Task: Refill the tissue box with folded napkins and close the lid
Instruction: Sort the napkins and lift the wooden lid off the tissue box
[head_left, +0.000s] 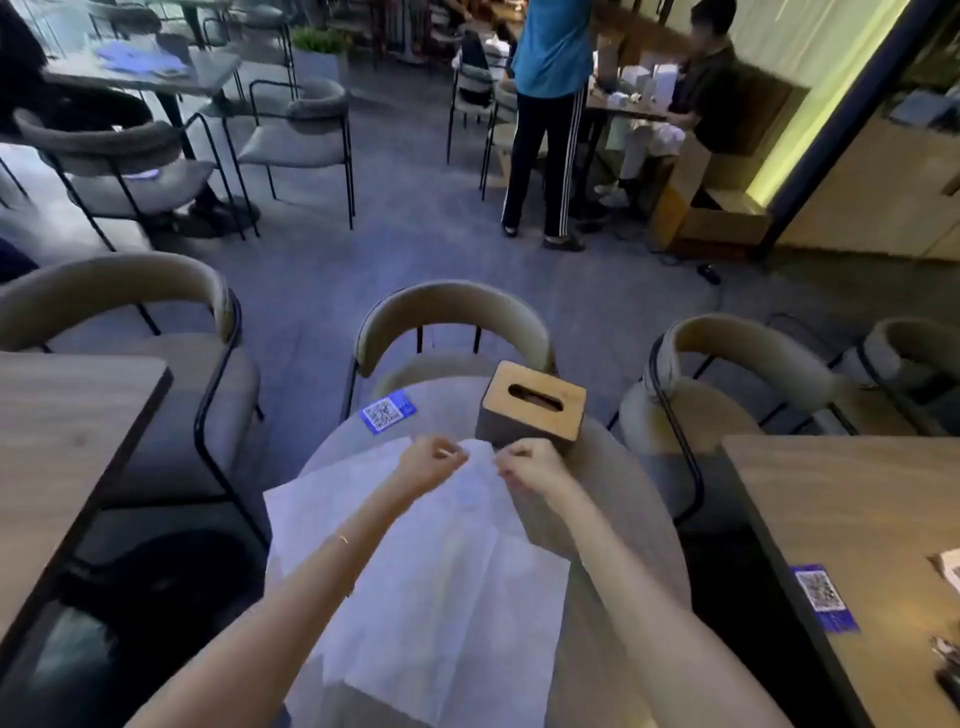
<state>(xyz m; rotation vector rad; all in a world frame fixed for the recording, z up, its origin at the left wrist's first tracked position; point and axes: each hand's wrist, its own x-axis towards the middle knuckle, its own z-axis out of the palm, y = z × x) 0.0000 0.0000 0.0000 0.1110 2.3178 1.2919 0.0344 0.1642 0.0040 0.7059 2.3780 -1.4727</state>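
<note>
A large white napkin (415, 571) lies unfolded across the small round table (634, 499), with crease lines showing. My left hand (428, 460) and my right hand (530, 462) both pinch its far edge, a short gap between them. Just beyond my right hand stands the tissue box (530, 410): dark sides, a light wooden lid with an oval slot, the lid resting on top. The napkin's far edge nearly touches the box's front.
A blue QR-code card (388, 411) lies on the table's far left. Chairs (452, 332) ring the table. Wooden tables stand at the left (62, 441) and right (857, 545). Two people are at a far table (550, 119).
</note>
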